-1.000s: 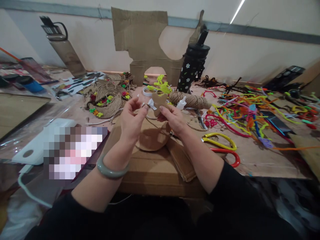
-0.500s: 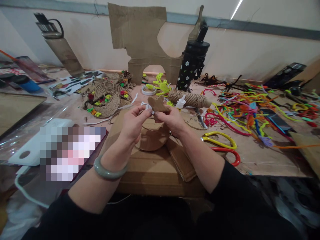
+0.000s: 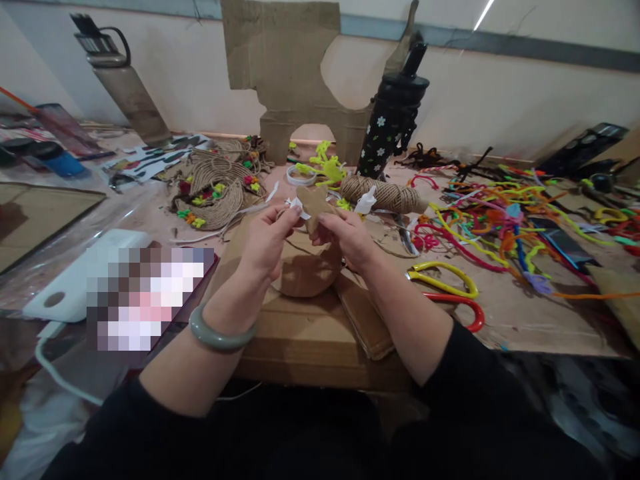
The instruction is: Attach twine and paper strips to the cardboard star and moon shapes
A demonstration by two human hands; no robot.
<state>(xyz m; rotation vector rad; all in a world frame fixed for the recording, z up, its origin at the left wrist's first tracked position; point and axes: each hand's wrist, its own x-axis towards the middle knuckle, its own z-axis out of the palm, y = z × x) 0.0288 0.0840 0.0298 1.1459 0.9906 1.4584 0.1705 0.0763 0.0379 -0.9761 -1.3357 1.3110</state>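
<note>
Pinched between the fingers of my right hand (image 3: 353,241) is a small brown cardboard cutout (image 3: 312,204) with a wavy edge. My left hand (image 3: 265,241), below a grey-green bangle, is closed on a small white paper-like piece (image 3: 300,208) right beside the cutout. Whether the white piece is stuck to the cardboard I cannot tell. Under both hands a round cardboard piece (image 3: 309,272) rests on a larger cardboard box (image 3: 285,333). A folded cardboard strip (image 3: 367,327) lies at its right, below my right wrist.
Scissors with yellow and red handles (image 3: 445,280) lie right of my right forearm. Behind the hands are a twine roll (image 3: 383,193) and a white glue bottle (image 3: 367,200). Colourful pipe cleaners (image 3: 500,220) spread rightward. A phone (image 3: 150,300) and white power bank (image 3: 65,287) lie left.
The cutout has turned in my right hand and now hangs lower between the hands. More of the white piece shows at my left fingertips. The view has shifted slightly.
</note>
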